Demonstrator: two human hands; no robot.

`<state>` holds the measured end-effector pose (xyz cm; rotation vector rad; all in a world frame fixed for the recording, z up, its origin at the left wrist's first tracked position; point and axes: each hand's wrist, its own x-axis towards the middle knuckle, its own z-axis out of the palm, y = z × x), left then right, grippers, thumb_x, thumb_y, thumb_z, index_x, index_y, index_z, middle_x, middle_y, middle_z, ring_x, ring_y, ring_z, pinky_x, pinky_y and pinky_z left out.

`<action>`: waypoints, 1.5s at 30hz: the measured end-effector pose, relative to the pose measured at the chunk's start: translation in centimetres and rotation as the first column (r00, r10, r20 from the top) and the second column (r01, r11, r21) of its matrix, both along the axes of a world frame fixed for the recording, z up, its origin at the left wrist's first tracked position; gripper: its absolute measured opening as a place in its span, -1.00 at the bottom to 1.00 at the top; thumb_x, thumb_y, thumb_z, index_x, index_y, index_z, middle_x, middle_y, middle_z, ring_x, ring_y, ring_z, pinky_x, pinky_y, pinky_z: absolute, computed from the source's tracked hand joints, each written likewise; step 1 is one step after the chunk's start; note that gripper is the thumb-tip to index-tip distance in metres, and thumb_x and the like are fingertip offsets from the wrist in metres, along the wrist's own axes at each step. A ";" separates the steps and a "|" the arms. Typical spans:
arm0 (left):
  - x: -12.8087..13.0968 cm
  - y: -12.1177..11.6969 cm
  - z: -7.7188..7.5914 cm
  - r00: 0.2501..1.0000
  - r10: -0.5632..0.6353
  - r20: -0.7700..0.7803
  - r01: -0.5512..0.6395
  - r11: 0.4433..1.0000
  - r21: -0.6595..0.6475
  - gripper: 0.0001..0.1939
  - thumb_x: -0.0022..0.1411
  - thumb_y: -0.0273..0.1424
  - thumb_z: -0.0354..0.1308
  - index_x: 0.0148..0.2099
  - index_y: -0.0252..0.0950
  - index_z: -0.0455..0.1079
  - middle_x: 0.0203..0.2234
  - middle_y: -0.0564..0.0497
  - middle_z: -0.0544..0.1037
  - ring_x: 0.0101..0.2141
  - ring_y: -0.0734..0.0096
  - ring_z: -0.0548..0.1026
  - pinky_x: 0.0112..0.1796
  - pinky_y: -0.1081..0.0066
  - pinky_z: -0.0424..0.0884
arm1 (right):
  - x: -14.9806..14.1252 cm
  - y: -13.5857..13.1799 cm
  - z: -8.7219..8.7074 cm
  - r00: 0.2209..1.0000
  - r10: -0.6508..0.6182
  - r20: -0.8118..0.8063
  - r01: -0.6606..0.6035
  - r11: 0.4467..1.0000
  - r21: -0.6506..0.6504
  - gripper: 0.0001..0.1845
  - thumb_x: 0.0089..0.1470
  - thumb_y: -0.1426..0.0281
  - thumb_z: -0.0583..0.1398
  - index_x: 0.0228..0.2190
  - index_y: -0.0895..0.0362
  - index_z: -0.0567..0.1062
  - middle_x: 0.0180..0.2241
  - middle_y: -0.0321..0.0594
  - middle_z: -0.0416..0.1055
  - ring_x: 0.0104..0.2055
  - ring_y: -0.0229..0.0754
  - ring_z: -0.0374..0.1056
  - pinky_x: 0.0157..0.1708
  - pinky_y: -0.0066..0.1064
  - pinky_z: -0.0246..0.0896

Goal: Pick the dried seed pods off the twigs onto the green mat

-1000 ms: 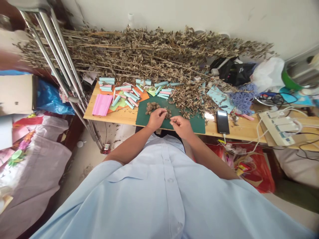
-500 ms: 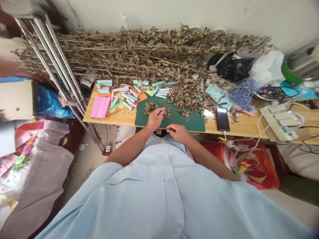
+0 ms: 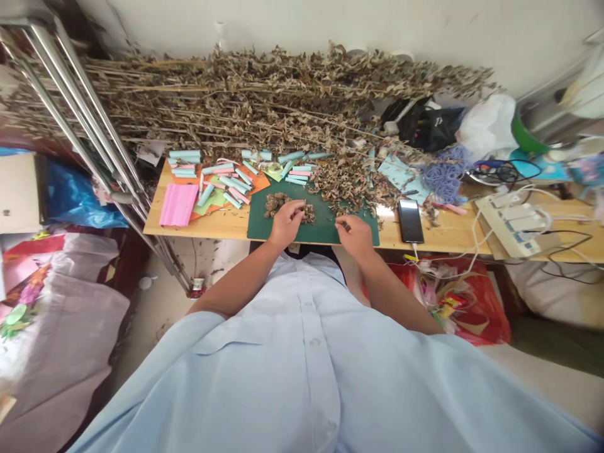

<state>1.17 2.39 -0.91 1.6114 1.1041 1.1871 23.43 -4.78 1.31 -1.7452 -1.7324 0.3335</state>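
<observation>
My left hand (image 3: 285,225) rests over the green cutting mat (image 3: 321,233), its fingers closed around a small clump of dried leaves (image 3: 308,214). Just behind it lie rolled balls of dried plant matter (image 3: 277,204). My right hand (image 3: 355,235) is at the mat's right part with thumb and fingers pinched together; whatever is between the tips is too small to make out. A loose heap of dried leaves (image 3: 342,185) spreads over the mat's back right, beyond my right hand.
Long dried leafy stalks (image 3: 236,100) lie along the wall. Blue and pink paper rolls (image 3: 236,184) and a pink paper stack (image 3: 179,204) are on the left. A phone (image 3: 410,221), purple cord (image 3: 443,176) and power strip (image 3: 507,223) lie right. A metal stand (image 3: 89,119) rises at left.
My right hand has moved from the mat's front edge up and to the right over the mat, apart from my left hand. The left stays by the clump. The view has shifted slightly.
</observation>
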 end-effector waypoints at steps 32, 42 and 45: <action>-0.5 -0.2 1.1 0.996 0.051 -0.069 -0.041 0.988 0.149 -0.85 0.32 -0.44 0.10 -0.19 -0.26 0.51 -0.27 -0.07 0.55 -0.19 0.34 0.52 -0.06 0.30 0.46 | -4.1 3.3 -0.1 0.981 -0.049 -0.190 0.052 0.999 0.007 -0.72 0.15 0.31 0.16 -0.10 0.10 0.48 -0.23 -0.17 0.58 -0.43 -0.20 0.39 -0.24 -0.30 0.35; -0.5 -0.3 0.7 0.994 0.059 -0.087 -0.058 0.998 0.013 -0.82 0.32 -0.43 0.12 -0.12 -0.29 0.53 -0.23 -0.07 0.61 -0.19 0.35 0.56 -0.07 0.33 0.47 | -4.5 4.0 1.0 0.997 0.004 -0.071 -0.003 1.000 0.017 -0.78 0.17 0.32 0.16 -0.20 0.05 0.57 -0.27 -0.21 0.59 -0.34 -0.13 0.44 -0.18 -0.29 0.34; -0.4 -0.5 0.7 0.997 0.036 -0.069 -0.039 0.998 -0.046 -0.81 0.32 -0.41 0.12 -0.10 -0.31 0.53 -0.29 -0.05 0.62 -0.27 0.38 0.56 -0.15 0.38 0.48 | -2.2 3.5 1.0 0.993 -0.083 -0.089 0.086 0.996 0.034 -0.74 0.19 0.29 0.13 -0.18 0.08 0.56 -0.25 -0.19 0.59 -0.33 -0.13 0.44 -0.18 -0.29 0.34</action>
